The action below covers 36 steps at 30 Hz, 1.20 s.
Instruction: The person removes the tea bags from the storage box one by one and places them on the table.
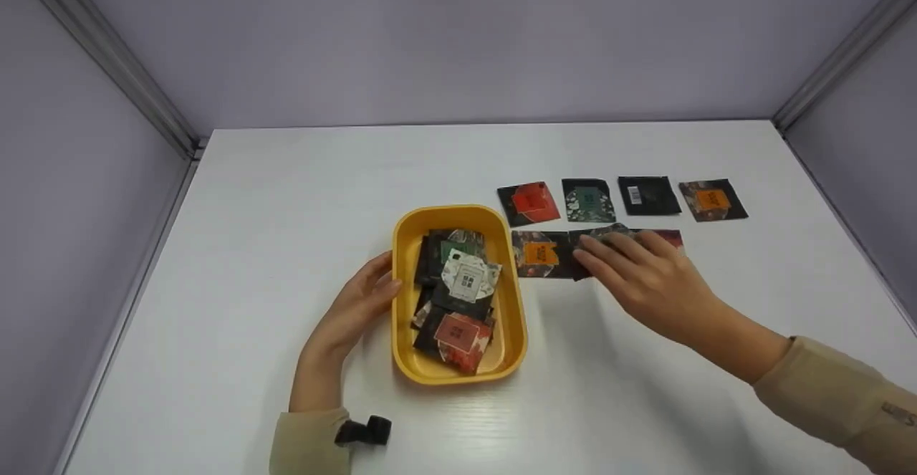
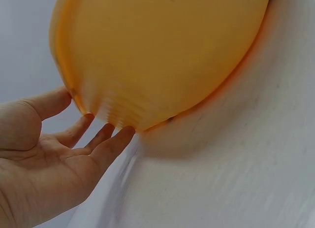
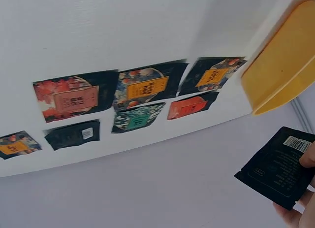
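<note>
My right hand (image 1: pixel 659 289) pinches a black sachet (image 3: pixel 270 164); its back, with a barcode and small print, shows in the right wrist view. The hand is over the nearer row of sachets, partly covering it in the head view. That row has an orange-label sachet (image 3: pixel 211 75) next to the tray, another orange-label sachet (image 3: pixel 145 85), and a pink-label sachet (image 3: pixel 76 97). My left hand (image 1: pixel 358 303) rests against the left side of a yellow tray (image 1: pixel 510 364), its fingertips on the outer wall in the left wrist view. Several sachets lie heaped inside, a white-patterned sachet (image 1: pixel 469 281) on top.
Behind the nearer row lie a red-label sachet (image 1: pixel 530 203), a green-label sachet (image 1: pixel 589 200), a black sachet turned barcode up (image 1: pixel 648 195) and an orange-label sachet (image 1: pixel 713 200). Pale walls enclose the white table (image 1: pixel 286 195) at the back and sides.
</note>
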Tool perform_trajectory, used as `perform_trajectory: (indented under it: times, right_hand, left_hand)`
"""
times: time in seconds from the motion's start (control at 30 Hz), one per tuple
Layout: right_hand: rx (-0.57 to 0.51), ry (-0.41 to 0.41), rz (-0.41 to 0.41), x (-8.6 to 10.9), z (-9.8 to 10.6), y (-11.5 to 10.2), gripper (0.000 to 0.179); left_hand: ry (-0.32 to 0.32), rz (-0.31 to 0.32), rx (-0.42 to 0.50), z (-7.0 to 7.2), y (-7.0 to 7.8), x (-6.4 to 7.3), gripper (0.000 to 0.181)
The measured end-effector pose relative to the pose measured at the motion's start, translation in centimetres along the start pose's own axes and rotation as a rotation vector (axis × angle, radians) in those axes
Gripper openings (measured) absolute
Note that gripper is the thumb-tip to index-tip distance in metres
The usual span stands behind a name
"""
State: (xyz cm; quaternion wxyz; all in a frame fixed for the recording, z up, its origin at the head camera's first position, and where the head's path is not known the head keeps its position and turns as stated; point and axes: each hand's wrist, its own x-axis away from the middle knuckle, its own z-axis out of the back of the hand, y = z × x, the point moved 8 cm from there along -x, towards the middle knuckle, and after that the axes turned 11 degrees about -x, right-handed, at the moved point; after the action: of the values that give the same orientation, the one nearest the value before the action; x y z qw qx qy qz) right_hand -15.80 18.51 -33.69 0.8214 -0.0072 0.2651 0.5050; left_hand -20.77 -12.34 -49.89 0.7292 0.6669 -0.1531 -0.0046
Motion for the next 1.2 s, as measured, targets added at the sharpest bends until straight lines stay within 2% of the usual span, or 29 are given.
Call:
perform_trajectory:
  times: [0.23,0.43,0.67,0.87,1.03,1.2]
  right_hand:
    - [-0.018,-0.017,-0.083,3.4,-0.3,3.3,0.026]
    - [-0.005,0.006,-0.142,6.2,-0.6,5.8,0.033]
    - [0.04,-0.026,-0.209,9.2,-0.7,8.3,0.037]
    - [0.06,-0.015,-0.253,11.4,-0.6,10.3,0.026]
    - [0.057,-0.01,-0.276,13.2,-0.4,11.5,0.025]
    - [0.063,-0.037,-0.318,14.8,-0.7,12.6,0.025]
  left_hand:
    - [0.009,0.005,-0.018,0.0,-0.1,0.0,0.061]
    - [0.012,0.012,-0.023,0.0,-0.1,0.0,0.061]
    - [0.012,0.009,-0.024,0.0,-0.1,0.0,0.061]
    - [0.005,0.005,-0.01,-0.1,-0.1,0.0,0.06]
    - [-0.014,-0.006,0.032,-0.2,0.1,0.0,0.058]
    - [-0.008,0.008,0.007,-0.1,0.0,0.0,0.061]
